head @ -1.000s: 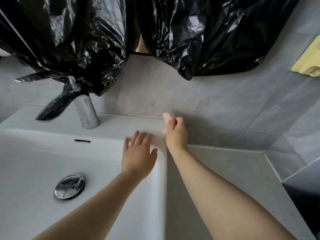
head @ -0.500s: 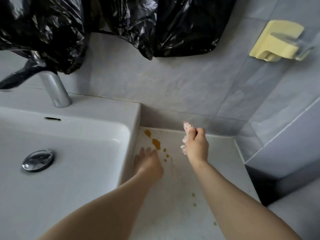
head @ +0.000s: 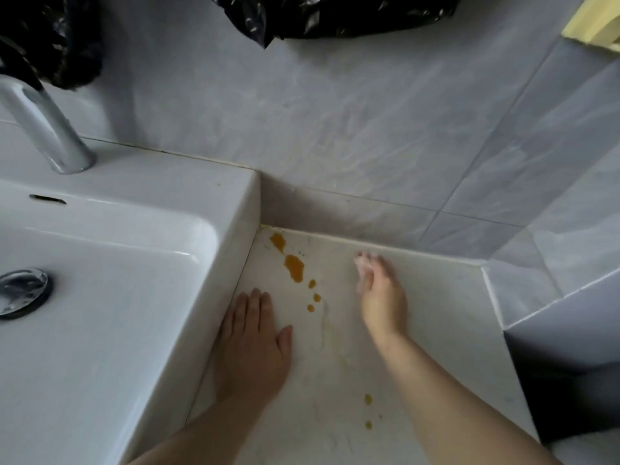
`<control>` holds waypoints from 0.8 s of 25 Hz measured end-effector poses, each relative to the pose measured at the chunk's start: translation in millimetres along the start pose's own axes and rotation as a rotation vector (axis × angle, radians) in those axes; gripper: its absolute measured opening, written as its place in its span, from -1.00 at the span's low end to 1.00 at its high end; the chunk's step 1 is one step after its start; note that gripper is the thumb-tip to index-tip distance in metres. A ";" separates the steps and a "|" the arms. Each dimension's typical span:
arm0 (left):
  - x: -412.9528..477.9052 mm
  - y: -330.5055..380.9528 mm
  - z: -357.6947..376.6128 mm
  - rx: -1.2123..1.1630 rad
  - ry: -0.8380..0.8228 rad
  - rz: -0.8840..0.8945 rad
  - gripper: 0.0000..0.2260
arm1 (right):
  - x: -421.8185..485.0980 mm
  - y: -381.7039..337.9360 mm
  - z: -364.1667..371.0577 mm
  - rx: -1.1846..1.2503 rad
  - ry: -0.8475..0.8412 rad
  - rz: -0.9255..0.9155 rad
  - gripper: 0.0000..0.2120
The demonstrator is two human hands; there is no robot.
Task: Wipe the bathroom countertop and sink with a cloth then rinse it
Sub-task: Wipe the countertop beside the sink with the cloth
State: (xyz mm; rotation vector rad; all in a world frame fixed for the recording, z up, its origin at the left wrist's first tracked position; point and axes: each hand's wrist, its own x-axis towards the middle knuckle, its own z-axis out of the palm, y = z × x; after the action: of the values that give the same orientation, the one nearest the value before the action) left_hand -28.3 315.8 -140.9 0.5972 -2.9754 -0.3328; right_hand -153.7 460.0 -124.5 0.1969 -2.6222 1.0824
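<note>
Where the countertop meets the raised side of the sink, the wiping step is in hand, by my reading, and barely begun on this surface.

Item, left hand: laid flat and unclenched on the countertop, fingers together, its outer edge close against the sink wall; it grasps nothing and looks to be a brace.

Item, right hand: down near the back edge of the countertop, pinching a small pale wad at the fingertips, taken to be the cloth (blurred, so its size and fabric are unclear).

Item, orange stains: a trail of drips between the two hands, running from the back corner forward, with two more spots nearer the front edge. None yet wiped.

Next move, as judged: bring the cloth leftward across the trail with firm pressure, then forward to the outlying spots; sink and rinsing remain to do.

Hidden or uncertain: faucet cut off at the top beneath a black plastic bag; drain stopper cropped at the left edge; yellow fixture only partly in frame; whether the cloth touches the surface cannot be told.
</note>
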 end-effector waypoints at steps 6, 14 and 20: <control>-1.4 -1.5 5.5 0.037 0.026 0.027 -0.44 | 20.3 -80.6 100.6 -0.251 -0.545 -0.376 -0.56; -2.6 -1.1 2.5 0.077 0.053 0.026 -0.43 | 28.7 -52.7 75.2 -0.433 -0.601 -0.263 -0.52; -1.5 -1.3 4.8 0.094 0.102 0.049 -0.43 | 36.2 12.8 8.1 -0.608 -0.567 0.002 -0.50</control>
State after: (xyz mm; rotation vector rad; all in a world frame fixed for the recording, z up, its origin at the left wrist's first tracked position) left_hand -27.0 316.1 -146.0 0.5325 -2.9145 -0.1543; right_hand -192.8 462.9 -126.8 0.4075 -3.3027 0.1888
